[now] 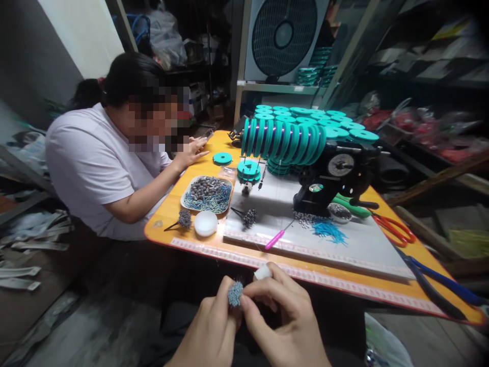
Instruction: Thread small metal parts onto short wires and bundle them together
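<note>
Below the table's front edge, my left hand (214, 321) is closed around a tight bundle of small grey-blue beads (235, 294), whose rounded tops face up. My right hand (284, 313) meets the bundle from the right, thumb and forefinger pinched at its edge. What that pinch holds, if anything, is too small to make out. White tape (263, 272) wraps one of its fingers. On the table beyond lie two dark bead clusters on stems, one on the left (185, 219) and one on the board (249, 219). A pink-handled tool (275, 239) rests near the board's front edge.
A black machine (317, 178) carrying teal spools (284, 137) stands on the grey board (267, 191). Around it are a tray of metal parts (206, 193), a white bowl (205, 223), orange-handled scissors (397, 232) and blue pliers (439, 280). Another person (99, 168) sits at the left.
</note>
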A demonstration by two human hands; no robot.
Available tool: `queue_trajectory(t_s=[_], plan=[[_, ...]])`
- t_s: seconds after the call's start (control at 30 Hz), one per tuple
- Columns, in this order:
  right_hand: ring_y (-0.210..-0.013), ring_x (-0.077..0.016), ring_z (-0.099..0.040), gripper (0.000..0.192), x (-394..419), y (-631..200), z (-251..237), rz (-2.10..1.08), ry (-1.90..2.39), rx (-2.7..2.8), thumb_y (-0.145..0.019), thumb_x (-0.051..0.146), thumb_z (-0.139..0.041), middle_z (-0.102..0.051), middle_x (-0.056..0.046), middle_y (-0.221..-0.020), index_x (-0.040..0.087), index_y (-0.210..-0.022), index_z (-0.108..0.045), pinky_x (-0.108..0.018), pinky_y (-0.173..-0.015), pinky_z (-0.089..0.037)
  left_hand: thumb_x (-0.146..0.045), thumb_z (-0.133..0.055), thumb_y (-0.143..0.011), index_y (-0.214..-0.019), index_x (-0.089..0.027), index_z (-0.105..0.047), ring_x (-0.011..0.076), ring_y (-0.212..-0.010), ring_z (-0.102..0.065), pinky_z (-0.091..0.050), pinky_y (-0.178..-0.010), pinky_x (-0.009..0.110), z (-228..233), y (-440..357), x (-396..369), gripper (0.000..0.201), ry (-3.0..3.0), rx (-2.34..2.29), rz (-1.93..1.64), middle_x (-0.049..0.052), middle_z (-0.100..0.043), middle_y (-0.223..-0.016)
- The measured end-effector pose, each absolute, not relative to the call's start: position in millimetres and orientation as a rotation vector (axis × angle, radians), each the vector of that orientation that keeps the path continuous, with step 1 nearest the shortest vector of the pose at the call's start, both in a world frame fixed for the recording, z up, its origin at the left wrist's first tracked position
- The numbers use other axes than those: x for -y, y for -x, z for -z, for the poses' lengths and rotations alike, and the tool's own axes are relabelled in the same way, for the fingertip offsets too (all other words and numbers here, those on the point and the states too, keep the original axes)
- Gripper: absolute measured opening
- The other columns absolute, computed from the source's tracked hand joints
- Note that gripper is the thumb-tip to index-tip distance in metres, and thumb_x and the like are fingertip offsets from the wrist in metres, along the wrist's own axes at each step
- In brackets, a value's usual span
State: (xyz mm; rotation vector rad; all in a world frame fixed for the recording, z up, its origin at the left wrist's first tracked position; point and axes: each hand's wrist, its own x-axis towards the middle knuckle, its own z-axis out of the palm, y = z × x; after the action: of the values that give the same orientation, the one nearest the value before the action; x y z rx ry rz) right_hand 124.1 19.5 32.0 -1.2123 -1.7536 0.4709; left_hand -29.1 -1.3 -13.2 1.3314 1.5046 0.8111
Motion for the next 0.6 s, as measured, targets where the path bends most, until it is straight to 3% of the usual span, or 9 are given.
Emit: queue_trajectory(t_s=[0.07,0.17,0.23,0.37,0.6], plan=[[-0.062,-0.0032,-0.047,0.015,-19,-122,-31,-0.435,1.208,1.733,-0.084,0.013,-0.061,-0.052,0.001,-0.064,0.016,-0.071,-0.067,-0.010,-0.056,-0.041,-0.049,-0.052,-0.091,-0.120,-0.015,-0.060,0.0178,-0.067,-0.053,-0.043,-0.070,0.029,12,28,2,0.046,-1.265,-1.500,-0.842,0.005,-0.059,-0.075],[-0.061,-0.0037,-0.047,0.014,-17,-123,-28,-0.420,1.223,1.713,-0.085,0.014,-0.061,-0.053,0.000,-0.065,0.016,-0.074,-0.069,-0.011,-0.055,-0.040,-0.054,-0.058,-0.090,-0.097,-0.020,-0.059,0.0126,-0.057,-0.048,-0.040,-0.058,0.023,5,23,-2,0.035,-1.095,-1.367,-0.901,-0.001,-0.051,-0.063],[-0.060,-0.0036,-0.047,0.014,-16,-124,-25,-0.428,1.233,1.729,-0.086,0.015,-0.062,-0.054,0.000,-0.065,0.017,-0.075,-0.070,-0.012,-0.056,-0.041,-0.060,-0.057,-0.090,-0.086,-0.020,-0.051,0.0085,-0.051,-0.042,-0.035,-0.052,0.020,-2,20,-7,0.040,-0.966,-1.190,-0.936,-0.005,-0.040,-0.055],[-0.059,-0.0026,-0.049,0.012,-15,-126,-22,-0.443,1.184,1.764,-0.088,0.014,-0.063,-0.053,0.000,-0.067,0.017,-0.085,-0.074,-0.011,-0.055,-0.043,-0.069,-0.064,-0.080,-0.092,-0.022,-0.042,0.0040,-0.046,-0.025,-0.033,-0.047,0.017,-11,18,-14,0.054,-0.706,-0.940,-0.997,-0.013,-0.026,-0.053],[-0.061,-0.0020,-0.053,0.015,-17,-124,-20,-0.441,1.146,1.788,-0.088,0.010,-0.061,-0.053,-0.001,-0.072,0.015,-0.089,-0.074,-0.010,-0.054,-0.043,-0.064,-0.069,-0.080,-0.091,-0.023,-0.040,0.0029,-0.044,-0.021,-0.030,-0.045,0.015,-8,21,-14,0.052,-0.623,-0.893,-1.039,-0.014,-0.027,-0.051]])
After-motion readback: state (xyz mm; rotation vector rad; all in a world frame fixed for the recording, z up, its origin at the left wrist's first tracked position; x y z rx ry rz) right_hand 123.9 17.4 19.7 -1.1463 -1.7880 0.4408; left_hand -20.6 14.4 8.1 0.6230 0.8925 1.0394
